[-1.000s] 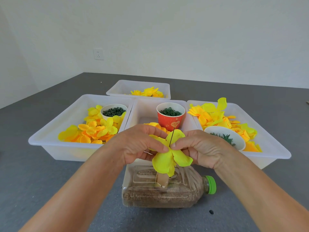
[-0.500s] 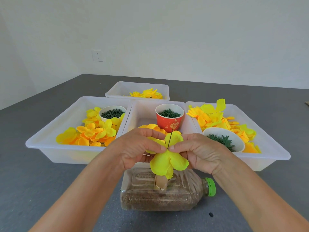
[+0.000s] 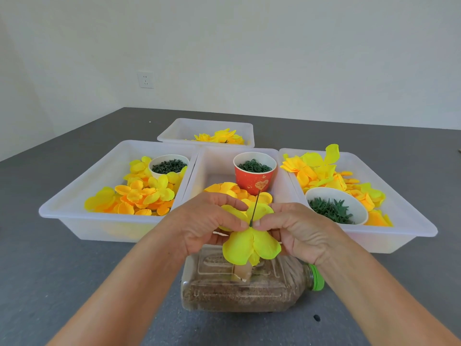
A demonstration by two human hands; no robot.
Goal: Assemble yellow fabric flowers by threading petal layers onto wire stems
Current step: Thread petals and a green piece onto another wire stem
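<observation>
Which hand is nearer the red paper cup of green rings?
Right, narrowly. The right hand sits just below the red paper cup; the left hand lies below and further left.

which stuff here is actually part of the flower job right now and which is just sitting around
In use: left hand, right hand, petal layer, wire stem, sand-filled bottle.

Sitting by: red cup, left tray, right tray, far tray, wall socket.

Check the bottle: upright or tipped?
Tipped: the bottle lies on its side on the table, its green cap pointing right and brown fill settled along its lower side.
</observation>
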